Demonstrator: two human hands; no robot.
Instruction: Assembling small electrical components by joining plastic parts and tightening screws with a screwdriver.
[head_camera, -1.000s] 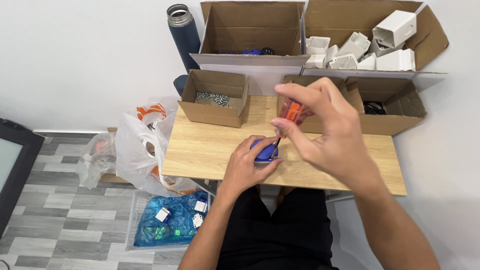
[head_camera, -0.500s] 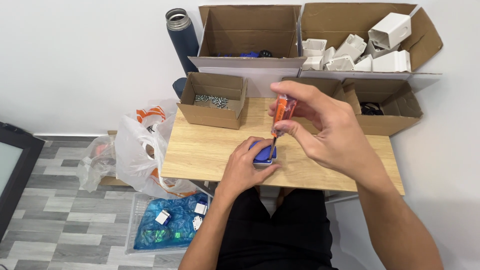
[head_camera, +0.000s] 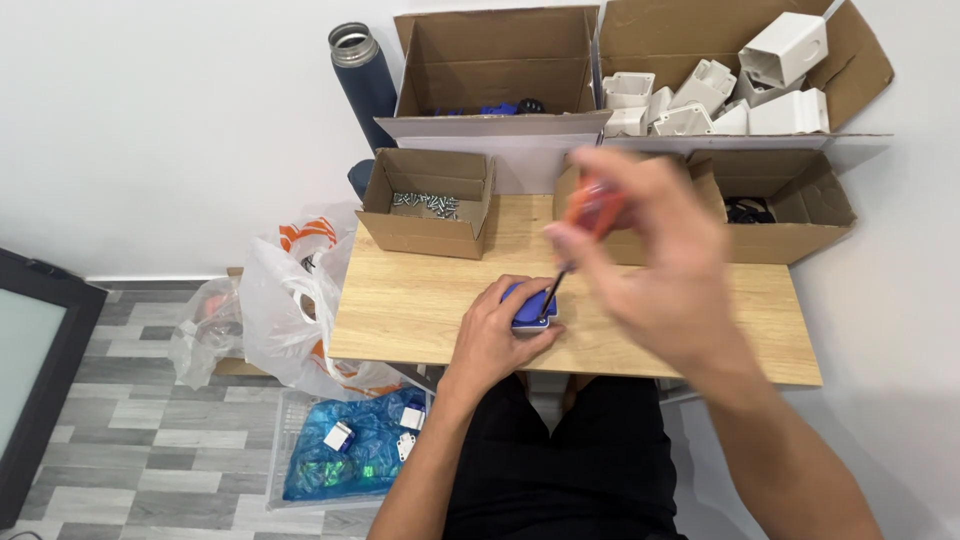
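Fingers (head_camera: 600, 215) around downward-tilted screwdriver (head_camera: 572, 252)

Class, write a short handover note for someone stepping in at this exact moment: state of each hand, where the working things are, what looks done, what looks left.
Left hand: pressing the small blue part flat on the wooden table, near its front edge.
Right hand: gripping an orange-handled screwdriver, tip down on the blue part's right side; hand is motion-blurred.
Supplies: loose screws in the small open box at back left; white housings in the far box.
Done: part seated, driver engaged.
Left: whether the screw is fully down cannot be seen; check it.
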